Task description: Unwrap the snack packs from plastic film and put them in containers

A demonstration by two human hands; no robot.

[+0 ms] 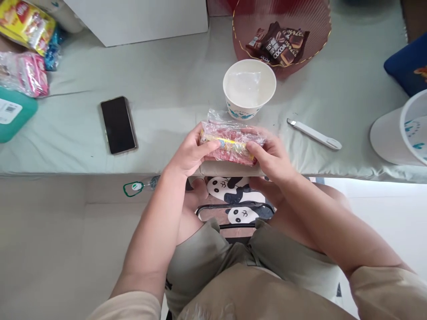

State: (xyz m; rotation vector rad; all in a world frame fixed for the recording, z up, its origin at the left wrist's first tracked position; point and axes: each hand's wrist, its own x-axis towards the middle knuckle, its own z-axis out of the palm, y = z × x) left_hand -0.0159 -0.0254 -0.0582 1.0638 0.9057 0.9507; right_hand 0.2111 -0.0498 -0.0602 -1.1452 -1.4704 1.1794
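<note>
Both hands hold a clear-wrapped snack packet (230, 143), pink and red with a yellow stripe, at the table's near edge. My left hand (188, 153) grips its left end with the thumb on top. My right hand (271, 155) pinches its right end. Just behind the packet stands a white paper bowl (249, 89) with a clear plastic bag inside.
A black phone (118, 125) lies to the left, a white utility knife (314, 134) to the right. A red basket (283, 33) with chocolate snack packets sits at the back. Snack packs (28, 53) lie far left; another white bowl (413, 129) is at the right edge.
</note>
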